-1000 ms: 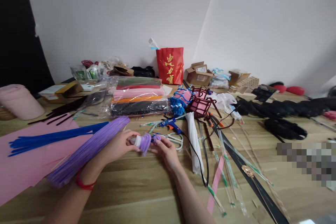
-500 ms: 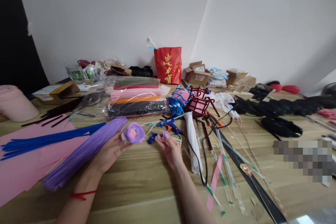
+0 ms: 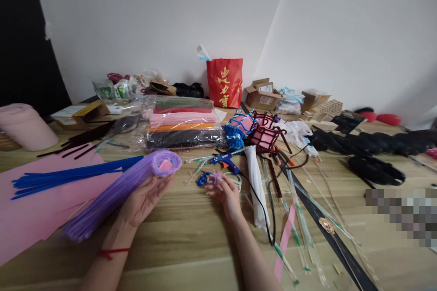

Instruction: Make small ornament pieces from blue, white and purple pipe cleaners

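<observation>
My left hand [image 3: 146,196] is closed around the underside of a ring-shaped purple pipe-cleaner piece [image 3: 176,163] with pink inside it. The ring is tilted, its opening partly facing me, and in view it overlaps the far end of a bundle of purple pipe cleaners [image 3: 105,204] lying on the table. Between the fingertips of my right hand [image 3: 228,194] is a small purple fuzzy piece [image 3: 216,176]; its exact shape is too blurred to tell. Just left of those fingertips lies a small dark blue fuzzy piece [image 3: 202,178]. A blue glue gun [image 3: 226,162] rests beyond my right hand.
Blue pipe cleaners [image 3: 75,173] lie on pink sheets [image 3: 30,209] at left. Bagged coloured pipe cleaners [image 3: 184,120] and pink lantern-like boxes [image 3: 264,138] stand behind. White pipe cleaners [image 3: 255,191], a black cord and glue sticks spread to the right. A red bag [image 3: 225,86] stands at the wall.
The purple ring has moved left and slightly away in my left hand, and is tipped differently. My right hand keeps its pinch near the blue piece. The camera view has shifted slightly left.
</observation>
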Demonstrator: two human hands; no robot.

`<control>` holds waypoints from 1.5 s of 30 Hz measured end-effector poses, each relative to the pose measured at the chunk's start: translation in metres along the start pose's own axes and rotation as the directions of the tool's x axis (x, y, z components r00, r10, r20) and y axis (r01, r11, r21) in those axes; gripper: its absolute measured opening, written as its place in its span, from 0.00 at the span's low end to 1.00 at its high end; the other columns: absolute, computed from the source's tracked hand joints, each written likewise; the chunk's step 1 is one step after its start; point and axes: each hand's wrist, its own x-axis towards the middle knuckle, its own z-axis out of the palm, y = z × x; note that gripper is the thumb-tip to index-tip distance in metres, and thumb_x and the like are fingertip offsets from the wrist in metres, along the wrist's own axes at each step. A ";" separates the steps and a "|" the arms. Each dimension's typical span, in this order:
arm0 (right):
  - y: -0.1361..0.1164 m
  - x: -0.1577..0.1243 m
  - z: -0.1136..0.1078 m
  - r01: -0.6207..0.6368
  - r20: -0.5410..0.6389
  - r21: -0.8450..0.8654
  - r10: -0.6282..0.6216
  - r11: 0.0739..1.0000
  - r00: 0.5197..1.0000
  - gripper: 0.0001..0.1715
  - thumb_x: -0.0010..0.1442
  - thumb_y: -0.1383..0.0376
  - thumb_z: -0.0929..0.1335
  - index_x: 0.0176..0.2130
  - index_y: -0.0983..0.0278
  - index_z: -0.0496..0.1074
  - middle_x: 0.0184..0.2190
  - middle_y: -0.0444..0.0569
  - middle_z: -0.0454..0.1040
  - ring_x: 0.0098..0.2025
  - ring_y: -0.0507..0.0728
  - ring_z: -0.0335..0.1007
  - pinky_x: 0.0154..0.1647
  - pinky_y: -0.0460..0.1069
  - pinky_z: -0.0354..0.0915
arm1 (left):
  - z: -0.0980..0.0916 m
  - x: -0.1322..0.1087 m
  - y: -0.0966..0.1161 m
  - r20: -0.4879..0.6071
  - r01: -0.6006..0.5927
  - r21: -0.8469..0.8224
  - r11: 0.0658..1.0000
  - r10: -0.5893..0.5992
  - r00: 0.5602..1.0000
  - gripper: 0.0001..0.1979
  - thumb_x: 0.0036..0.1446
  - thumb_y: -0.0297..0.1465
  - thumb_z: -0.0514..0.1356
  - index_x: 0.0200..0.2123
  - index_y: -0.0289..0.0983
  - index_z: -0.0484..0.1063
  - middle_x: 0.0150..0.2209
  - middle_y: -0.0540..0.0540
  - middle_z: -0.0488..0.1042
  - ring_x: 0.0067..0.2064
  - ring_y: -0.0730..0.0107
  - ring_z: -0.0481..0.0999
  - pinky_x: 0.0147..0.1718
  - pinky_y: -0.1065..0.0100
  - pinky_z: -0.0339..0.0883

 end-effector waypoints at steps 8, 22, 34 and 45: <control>-0.005 -0.004 -0.009 0.265 0.097 -0.650 -0.268 0.713 0.958 0.21 0.52 0.55 0.68 0.41 0.67 0.75 0.29 0.49 0.76 0.23 0.52 0.64 0.24 0.46 0.61 | 0.002 -0.001 -0.012 0.165 -0.010 0.049 0.999 0.002 0.986 0.29 0.52 0.19 0.52 0.57 0.41 0.60 0.54 0.46 0.70 0.56 0.63 0.67 0.56 0.58 0.60; 0.017 0.005 -0.015 0.375 0.267 -0.890 -0.369 0.260 0.890 0.18 0.58 0.62 0.63 0.47 0.61 0.72 0.39 0.53 0.70 0.40 0.58 0.68 0.41 0.51 0.63 | 0.017 0.000 -0.032 -0.066 0.242 0.133 0.961 -0.235 0.970 0.10 0.58 0.30 0.55 0.39 0.31 0.72 0.38 0.39 0.78 0.39 0.62 0.79 0.39 0.65 0.74; 0.019 0.006 -0.017 0.223 -0.106 -0.801 -0.499 0.555 0.860 0.27 0.55 0.57 0.65 0.51 0.69 0.67 0.33 0.53 0.72 0.22 0.53 0.63 0.26 0.49 0.64 | 0.016 -0.006 -0.032 -0.101 0.119 0.406 0.906 -0.085 0.991 0.11 0.52 0.25 0.61 0.41 0.33 0.71 0.37 0.41 0.79 0.36 0.60 0.79 0.36 0.60 0.75; 0.038 0.006 0.010 0.441 0.270 -0.852 -0.485 0.281 0.832 0.14 0.56 0.65 0.65 0.43 0.62 0.74 0.42 0.53 0.66 0.37 0.56 0.67 0.41 0.51 0.66 | 0.022 -0.010 -0.038 -0.093 0.130 0.403 0.906 -0.100 0.991 0.15 0.49 0.25 0.63 0.42 0.36 0.72 0.41 0.44 0.78 0.42 0.62 0.77 0.37 0.66 0.74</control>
